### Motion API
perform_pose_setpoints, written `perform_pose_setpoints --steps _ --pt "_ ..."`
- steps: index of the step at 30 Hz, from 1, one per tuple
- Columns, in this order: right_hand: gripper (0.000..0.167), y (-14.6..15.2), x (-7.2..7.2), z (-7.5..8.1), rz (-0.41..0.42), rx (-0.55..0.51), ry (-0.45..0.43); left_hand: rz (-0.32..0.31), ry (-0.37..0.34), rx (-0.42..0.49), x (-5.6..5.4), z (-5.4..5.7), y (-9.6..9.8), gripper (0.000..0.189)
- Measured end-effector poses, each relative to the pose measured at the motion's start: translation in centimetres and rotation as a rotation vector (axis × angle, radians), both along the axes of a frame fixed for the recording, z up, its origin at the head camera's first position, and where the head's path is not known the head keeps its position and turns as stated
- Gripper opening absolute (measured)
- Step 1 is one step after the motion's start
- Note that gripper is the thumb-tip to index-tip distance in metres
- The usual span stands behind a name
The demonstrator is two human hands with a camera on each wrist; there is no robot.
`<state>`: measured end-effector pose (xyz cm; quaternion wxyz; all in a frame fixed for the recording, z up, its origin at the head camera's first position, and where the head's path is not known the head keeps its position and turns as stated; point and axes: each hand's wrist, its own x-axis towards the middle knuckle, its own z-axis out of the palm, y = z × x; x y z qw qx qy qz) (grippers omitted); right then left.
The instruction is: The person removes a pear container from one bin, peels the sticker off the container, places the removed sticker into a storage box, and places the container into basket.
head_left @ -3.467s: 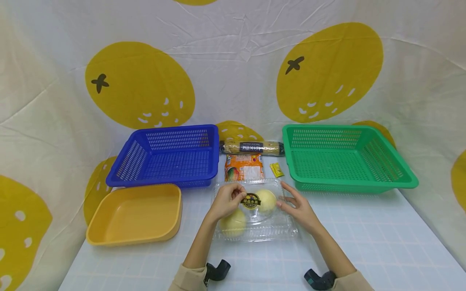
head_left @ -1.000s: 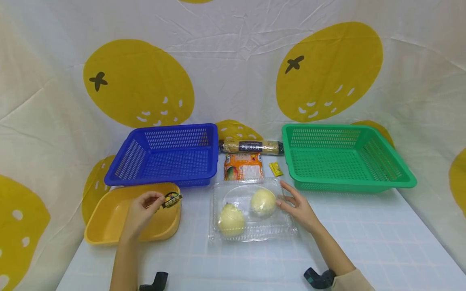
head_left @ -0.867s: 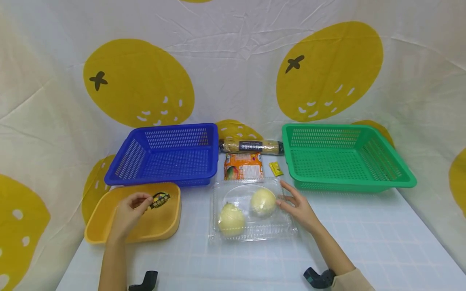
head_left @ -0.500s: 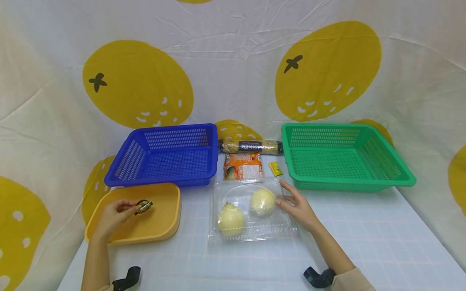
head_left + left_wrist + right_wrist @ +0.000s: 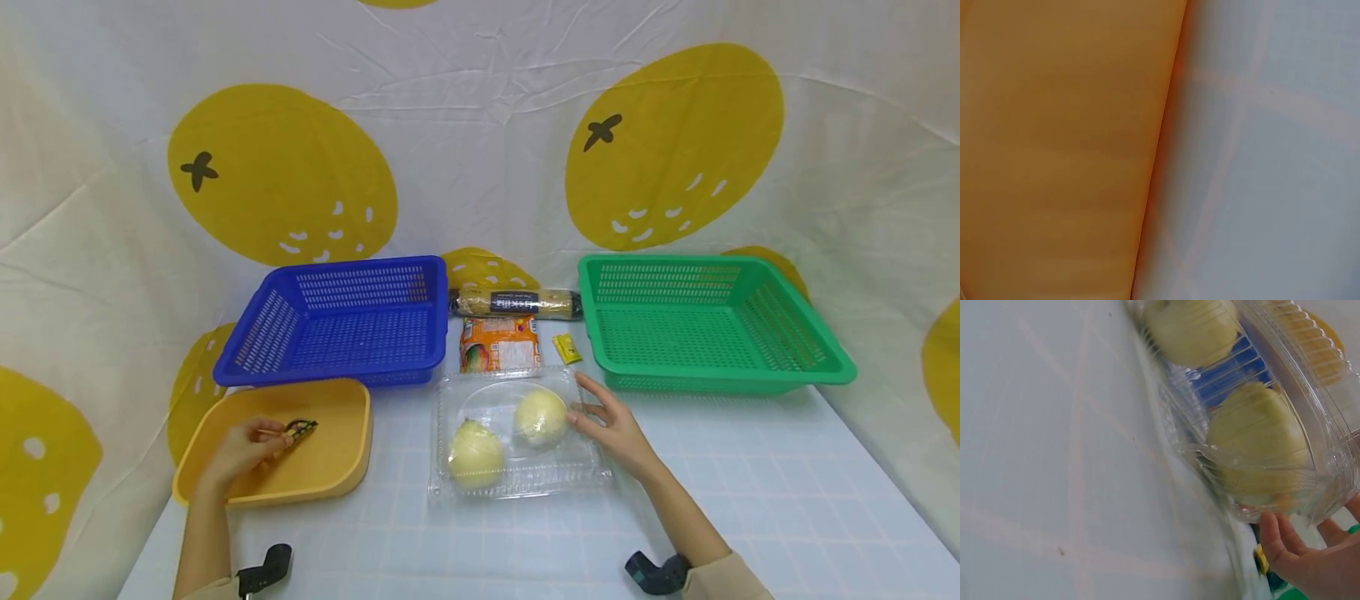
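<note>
In the head view my left hand (image 5: 243,452) is inside the yellow tray (image 5: 341,454), pinching a small dark label (image 5: 302,430) between thumb and fingers. The left wrist view shows only the tray's wall (image 5: 1066,150) and the tablecloth. A clear plastic box (image 5: 517,485) lies closed on the table with two pale yellow, pear-like fruits (image 5: 476,454) inside. My right hand (image 5: 617,433) rests against the box's right side, fingers spread and fairly straight. In the right wrist view, fingertips (image 5: 1270,530) touch the box's lower corner below a fruit (image 5: 1257,437).
Behind the yellow tray is a blue basket (image 5: 352,379), and a green basket (image 5: 720,381) stands at the right. Between them lie a long noodle-like package (image 5: 517,303), an orange packet (image 5: 501,343) and a small yellow sachet (image 5: 567,348).
My left hand has lifted the label off the box lid and carried it leftward, down into the yellow tray. My right hand has stayed at the box's side.
</note>
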<state>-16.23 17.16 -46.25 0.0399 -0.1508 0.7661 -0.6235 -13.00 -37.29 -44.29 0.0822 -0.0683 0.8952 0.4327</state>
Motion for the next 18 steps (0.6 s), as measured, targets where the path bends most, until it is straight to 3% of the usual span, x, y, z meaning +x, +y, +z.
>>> perform_pose_setpoints --steps 12,15,18 --pt "0.066 -0.02 0.05 0.04 0.004 -0.008 0.003 0.011 -0.088 -0.072 0.14 0.61 0.2 0.068" --pt "0.066 0.0 0.04 -0.02 0.004 -0.011 0.007 0.007 -0.076 -0.081 0.21 0.76 0.25 0.074" --pt "0.066 0.0 0.02 -0.04 0.005 -0.011 0.007 0.015 -0.014 -0.063 0.43 0.83 0.3 0.076"
